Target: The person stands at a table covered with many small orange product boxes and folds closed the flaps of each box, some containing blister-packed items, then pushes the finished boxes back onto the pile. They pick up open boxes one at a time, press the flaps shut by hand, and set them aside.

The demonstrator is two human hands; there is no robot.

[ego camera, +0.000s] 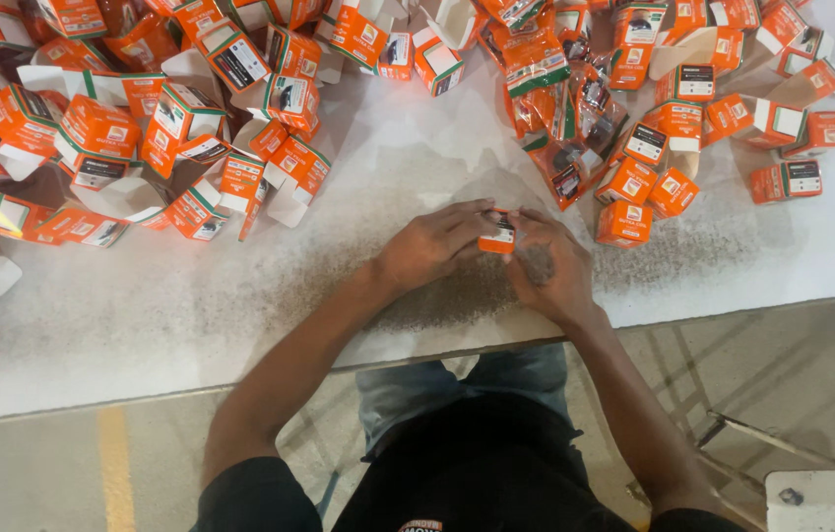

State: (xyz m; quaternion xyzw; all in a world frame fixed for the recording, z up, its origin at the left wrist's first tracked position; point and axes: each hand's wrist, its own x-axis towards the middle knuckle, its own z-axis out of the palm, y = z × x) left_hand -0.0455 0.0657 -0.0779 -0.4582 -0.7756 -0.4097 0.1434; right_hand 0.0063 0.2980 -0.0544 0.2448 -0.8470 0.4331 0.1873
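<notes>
Bright even light, soft shadows, slight blur, wide-angle edges

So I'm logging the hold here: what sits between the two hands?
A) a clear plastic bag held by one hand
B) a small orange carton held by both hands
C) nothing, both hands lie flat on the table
B: the left hand and right hand meet around one small orange carton above the white table.
</notes>
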